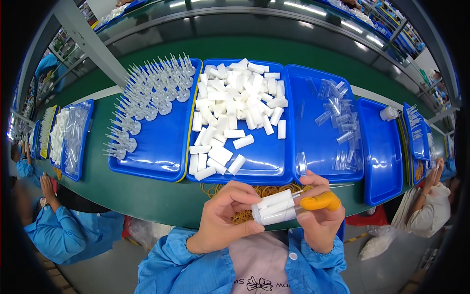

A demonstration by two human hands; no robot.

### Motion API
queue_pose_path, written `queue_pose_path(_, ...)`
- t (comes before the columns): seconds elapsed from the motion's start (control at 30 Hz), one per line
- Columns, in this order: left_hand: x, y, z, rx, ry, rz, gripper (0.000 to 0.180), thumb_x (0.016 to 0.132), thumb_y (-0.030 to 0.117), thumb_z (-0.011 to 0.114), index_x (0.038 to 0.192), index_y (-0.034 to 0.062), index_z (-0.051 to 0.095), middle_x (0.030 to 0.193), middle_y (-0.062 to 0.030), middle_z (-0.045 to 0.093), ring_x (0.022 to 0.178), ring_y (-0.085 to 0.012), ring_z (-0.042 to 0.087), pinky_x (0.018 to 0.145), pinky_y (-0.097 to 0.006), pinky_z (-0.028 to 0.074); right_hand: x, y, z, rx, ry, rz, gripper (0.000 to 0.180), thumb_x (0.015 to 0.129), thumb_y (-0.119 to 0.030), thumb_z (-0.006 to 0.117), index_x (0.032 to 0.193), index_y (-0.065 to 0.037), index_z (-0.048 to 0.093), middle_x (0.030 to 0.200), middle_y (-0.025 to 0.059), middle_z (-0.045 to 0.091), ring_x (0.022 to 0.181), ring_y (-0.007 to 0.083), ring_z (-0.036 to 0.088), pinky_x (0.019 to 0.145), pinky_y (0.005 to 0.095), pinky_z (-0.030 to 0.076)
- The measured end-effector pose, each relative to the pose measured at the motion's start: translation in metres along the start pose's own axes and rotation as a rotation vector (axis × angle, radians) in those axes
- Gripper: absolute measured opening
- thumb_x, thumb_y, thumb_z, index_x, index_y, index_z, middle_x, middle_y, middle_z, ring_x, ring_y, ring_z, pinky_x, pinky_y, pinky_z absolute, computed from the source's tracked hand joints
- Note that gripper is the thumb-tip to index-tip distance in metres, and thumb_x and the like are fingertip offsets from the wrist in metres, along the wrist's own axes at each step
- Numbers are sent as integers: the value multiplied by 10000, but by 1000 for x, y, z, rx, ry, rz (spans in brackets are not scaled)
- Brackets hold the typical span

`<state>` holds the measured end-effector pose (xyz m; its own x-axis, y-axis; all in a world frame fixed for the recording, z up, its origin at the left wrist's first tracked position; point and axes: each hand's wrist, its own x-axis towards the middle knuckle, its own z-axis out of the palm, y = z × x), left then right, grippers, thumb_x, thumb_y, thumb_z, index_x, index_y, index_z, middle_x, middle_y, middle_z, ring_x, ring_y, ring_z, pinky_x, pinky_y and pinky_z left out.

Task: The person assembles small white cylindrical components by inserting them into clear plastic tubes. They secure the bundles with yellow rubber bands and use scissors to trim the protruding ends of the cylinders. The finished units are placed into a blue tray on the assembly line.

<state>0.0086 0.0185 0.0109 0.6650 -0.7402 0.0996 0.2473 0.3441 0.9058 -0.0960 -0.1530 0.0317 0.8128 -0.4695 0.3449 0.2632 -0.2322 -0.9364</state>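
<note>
Just in front of my chest, both hands hold a small bundle of white cylinders (275, 200) set on a clear round base. My left hand (215, 215) is closed on the base end, thumb below and fingers above. My right hand (320, 220) is closed around the other end, where thin clear prongs show between the cylinders. An orange finger cot (320, 201) covers one of its fingers. A thin needle-like rod (342, 185) sticks out to the right behind this hand; whether the hand holds it, I cannot tell.
Blue trays hold clear pronged discs (159, 95), loose white cylinders (235, 105) and clear plastic tubes (338, 105). Another blue tray (383, 161) stands further right. Rubber bands (215, 189) lie along the green table's near edge. People in blue and white clothing sit at both sides.
</note>
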Motion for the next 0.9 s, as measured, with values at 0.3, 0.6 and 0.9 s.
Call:
queue_pose_path(0.3,4,-10,2,14,46,55,417,715,-61,726,1082,-14,533,1145,-116,450,1076,-186,527,953,-336,467,12,4,-6,10,-111,63,214,721,-54,674,930,-28,640,946,66,646,1073,281,536,983,414,363)
queue_pose_path(0.6,7,-21,-9,108,169,105,413,726,-101,687,1094,-12,523,1174,-116,442,1099,-193,519,973,-331,449,60,59,-52,-929,-286,148,370,752,-139,669,1085,-14,568,963,147,581,849,319,587,748,397,467)
queue_pose_path(0.9,1,-17,-7,746,157,357,402,638,-50,760,987,23,575,1091,-127,497,957,-198,544,830,-305,461,55,56,-45,-586,-84,166,364,783,-29,624,1135,-10,532,938,139,596,761,230,634,685,314,505)
